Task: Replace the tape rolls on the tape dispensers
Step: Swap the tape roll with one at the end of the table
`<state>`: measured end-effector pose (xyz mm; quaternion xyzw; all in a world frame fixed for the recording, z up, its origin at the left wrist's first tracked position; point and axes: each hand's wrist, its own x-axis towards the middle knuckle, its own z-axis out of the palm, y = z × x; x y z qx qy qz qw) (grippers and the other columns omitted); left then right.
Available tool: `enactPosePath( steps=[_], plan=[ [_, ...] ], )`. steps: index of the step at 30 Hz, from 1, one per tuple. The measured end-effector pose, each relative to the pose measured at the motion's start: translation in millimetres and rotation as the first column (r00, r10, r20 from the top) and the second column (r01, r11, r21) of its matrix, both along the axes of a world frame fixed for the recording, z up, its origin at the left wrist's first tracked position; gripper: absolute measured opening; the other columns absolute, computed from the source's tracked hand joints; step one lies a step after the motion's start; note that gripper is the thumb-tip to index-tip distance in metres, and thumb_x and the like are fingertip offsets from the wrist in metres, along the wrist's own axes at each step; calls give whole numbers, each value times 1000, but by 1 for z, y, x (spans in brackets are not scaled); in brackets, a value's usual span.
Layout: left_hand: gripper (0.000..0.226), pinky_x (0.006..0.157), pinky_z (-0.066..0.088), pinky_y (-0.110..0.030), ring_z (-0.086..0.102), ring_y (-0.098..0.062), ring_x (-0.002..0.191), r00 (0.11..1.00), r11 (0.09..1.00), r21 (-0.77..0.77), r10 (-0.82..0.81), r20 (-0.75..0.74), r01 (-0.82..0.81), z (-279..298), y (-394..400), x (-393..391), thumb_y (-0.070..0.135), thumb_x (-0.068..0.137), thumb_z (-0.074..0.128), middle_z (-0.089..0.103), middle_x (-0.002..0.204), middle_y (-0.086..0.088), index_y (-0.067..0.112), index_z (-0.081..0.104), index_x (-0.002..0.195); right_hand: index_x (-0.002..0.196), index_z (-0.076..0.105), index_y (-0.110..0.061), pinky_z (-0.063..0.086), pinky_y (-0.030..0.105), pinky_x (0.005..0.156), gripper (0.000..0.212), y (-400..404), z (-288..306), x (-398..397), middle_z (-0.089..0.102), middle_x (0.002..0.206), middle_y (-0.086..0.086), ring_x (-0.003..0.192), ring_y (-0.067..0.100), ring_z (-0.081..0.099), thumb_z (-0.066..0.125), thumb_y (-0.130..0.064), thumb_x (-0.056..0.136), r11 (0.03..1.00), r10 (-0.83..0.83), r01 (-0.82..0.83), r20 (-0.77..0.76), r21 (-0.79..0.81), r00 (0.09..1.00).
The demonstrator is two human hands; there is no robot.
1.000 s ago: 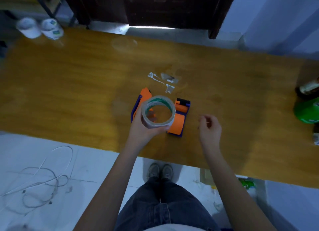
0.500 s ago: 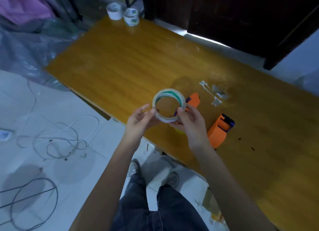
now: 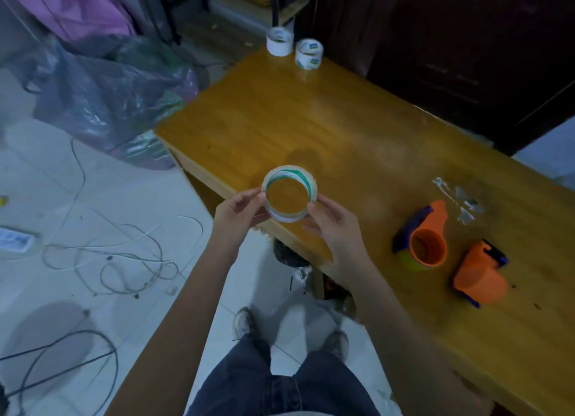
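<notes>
Step in hand: the person holds a nearly spent tape roll [image 3: 289, 196] up over the near edge of the counter [image 3: 326, 120]; by my reading it is the old roll, off its dispenser and about to be set aside.
Left hand [image 3: 239, 210]: clamped on the roll's left side, thumb and fingers pinching the rim.
Right hand [image 3: 334, 226]: grips the roll's right side, thumb on the rim and fingers curled below.
Roll: thin clear ring with a green line inside, the counter showing through its hole, held in the air and touching nothing but the two hands.
Dispensers: two orange ones lie on the counter well to the right of the hands, the nearer dispenser [image 3: 424, 244] with its bare hub facing up, the farther dispenser [image 3: 479, 275] just beside it on its side.
Fresh rolls [image 3: 294, 47]: two white ones stand side by side at the far corner of the counter, well apart from the hands.
Scraps: bits of used tape [image 3: 460, 199] lie just beyond the dispensers.
Next move: likely put this ring down, then reach to the far corner for a full roll and seat it squarely over an orange hub.
</notes>
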<state>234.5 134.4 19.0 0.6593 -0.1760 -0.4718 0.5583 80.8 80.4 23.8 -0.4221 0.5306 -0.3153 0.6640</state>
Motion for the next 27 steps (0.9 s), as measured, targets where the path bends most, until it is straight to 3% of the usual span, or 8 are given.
enactPosePath(
  steps=[4,7,11,14,17,19,23,27],
  plan=[
    [27,60,57,-17,72,-10,71,999,999,17,-30,17,30,2,-4,51,16,89,60,70,100,-11,6,64,114,127,57,-7,58,20,74,42,3,0,51,70,105,9,94,19,70,65,-15,87,999,-46,46,-26,-2,999],
    [31,71,59,-23,70,-20,88,999,999,24,-44,19,44,2,-13,80,16,89,61,69,107,-13,3,63,118,127,57,-6,58,19,71,42,0,2,77,70,106,10,92,19,70,65,-15,87,998,-70,70,-21,4,997],
    [35,78,59,-28,69,-21,87,996,996,17,-90,-1,90,-2,-34,109,19,89,61,69,107,-12,1,61,120,132,50,-3,59,19,67,47,-16,2,103,69,102,8,88,17,69,64,-16,88,997,-74,74,-18,26,997],
    [34,75,59,-26,69,-19,85,993,993,30,-115,-23,115,-5,-57,128,19,89,61,68,104,-10,1,60,119,132,50,-4,59,19,68,48,-36,0,118,69,90,1,84,15,69,63,-19,88,996,-78,79,-42,27,996],
    [31,72,60,-25,70,-21,86,988,987,35,-155,-25,156,-4,-86,147,19,89,62,68,105,-11,4,61,116,132,52,-6,59,21,72,48,-61,-4,133,70,94,6,88,20,69,63,-21,88,996,-90,90,-57,2,994],
    [30,71,60,-25,69,-22,87,982,981,42,-188,-1,188,-4,-111,160,17,89,62,69,103,-11,3,62,115,130,54,-5,58,17,67,45,-81,-9,144,70,96,10,85,19,69,63,-21,89,994,-104,103,-57,-23,993],
    [31,68,60,-25,67,-27,86,967,966,67,-252,42,248,-6,-172,187,13,90,60,66,106,-17,-2,59,117,127,55,-3,58,17,66,42,-129,-19,173,69,91,4,81,16,68,64,-16,88,983,-185,185,-7,11,983],
    [31,75,59,-32,65,-27,87,949,949,115,-305,83,295,-15,-223,203,13,91,58,64,104,-16,-3,58,118,126,56,1,58,25,71,42,-171,-30,197,68,90,7,94,31,69,64,-14,88,960,-276,277,-20,44,961]
  ],
)
